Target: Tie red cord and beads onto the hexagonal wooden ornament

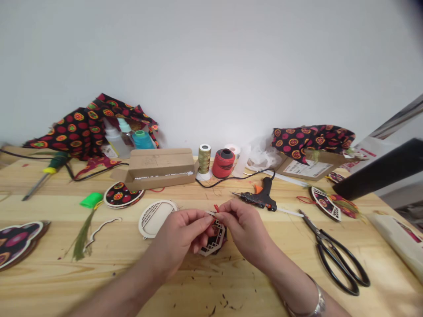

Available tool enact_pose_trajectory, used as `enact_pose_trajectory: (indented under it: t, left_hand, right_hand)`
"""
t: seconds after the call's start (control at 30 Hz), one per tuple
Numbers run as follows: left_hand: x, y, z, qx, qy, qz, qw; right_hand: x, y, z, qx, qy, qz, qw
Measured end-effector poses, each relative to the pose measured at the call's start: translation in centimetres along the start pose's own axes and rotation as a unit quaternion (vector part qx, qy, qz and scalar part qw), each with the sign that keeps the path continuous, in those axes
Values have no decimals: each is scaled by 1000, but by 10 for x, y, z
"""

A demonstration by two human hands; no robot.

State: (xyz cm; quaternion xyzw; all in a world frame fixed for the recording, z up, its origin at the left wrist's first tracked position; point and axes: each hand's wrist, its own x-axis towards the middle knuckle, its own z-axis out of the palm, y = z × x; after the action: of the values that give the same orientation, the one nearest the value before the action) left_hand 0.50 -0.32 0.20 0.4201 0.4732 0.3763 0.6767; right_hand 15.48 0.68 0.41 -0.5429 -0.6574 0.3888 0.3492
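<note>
An octagonal lattice ornament [216, 241], pale wood over dark patterned fabric, is low in front of me between my hands. My left hand [183, 235] is closed at its upper left edge, thumb and forefinger pinched near the top. With closed fingertips, my right hand [244, 226] pinches a red cord [216, 208] at the ornament's top; a short end sticks up. The fingers hide the exact spot where the cord meets the frame. Just left lies a round pale wooden frame [145, 222] with lattice work, partly behind my left hand.
A black glue gun [261, 196] and large black scissors [333, 251] lie at right. Thread spools, one red [224, 164], stand behind beside an open cardboard box [161, 169]. Leftward are a green-topped tassel [84, 229], a screwdriver [44, 176] and fabric-faced pieces [20, 242].
</note>
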Motion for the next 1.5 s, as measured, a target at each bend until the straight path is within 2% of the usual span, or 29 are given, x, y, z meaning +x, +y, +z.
enact_pose_trajectory:
  t: [0.2, 0.33, 0.47, 0.57, 0.63, 0.73, 0.83, 1.0, 1.13, 1.23, 1.37, 1.5]
  left_hand:
    - [0, 0, -1, -72, -17, -34, 997]
    - [-2, 3, -1, -79, -38, -37, 995]
    - [-3, 4, -1, -22, -35, 1, 999]
    - [-4, 4, 1, 79, -20, 52, 995]
    - [-4, 3, 3, 164, -2, 108, 981]
    - [-5, 1, 4, 289, 31, 192, 937]
    - [-6, -1, 4, 376, 57, 235, 895]
    - [-7, -5, 3, 443, 69, 285, 847]
    - [-8, -6, 4, 468, 70, 311, 825]
    - [-7, -6, 5, 471, 70, 318, 820]
    - [-9, -4, 4, 455, 70, 320, 828]
    - [-15, 0, 2, 405, 115, 322, 848]
  right_hand:
    - [-1, 0, 0, -46, 4, -42, 998]
    - [-1, 1, 0, -40, 5, -57, 998]
    - [-1, 1, -1, -27, 12, -65, 997]
    - [0, 1, 0, -1, 11, -44, 999]
    - [0, 3, 1, 34, 0, -23, 999]
    - [1, 4, 3, 93, -13, 7, 996]
    - [2, 4, 3, 133, -12, 27, 991]
    - [2, -1, 2, 192, -16, 56, 980]
    - [1, -4, 3, 251, -35, 93, 963]
    - [1, -4, 5, 261, -38, 96, 960]
    - [1, -3, 5, 248, -38, 84, 964]
    - [2, 0, 4, 212, -29, 64, 975]
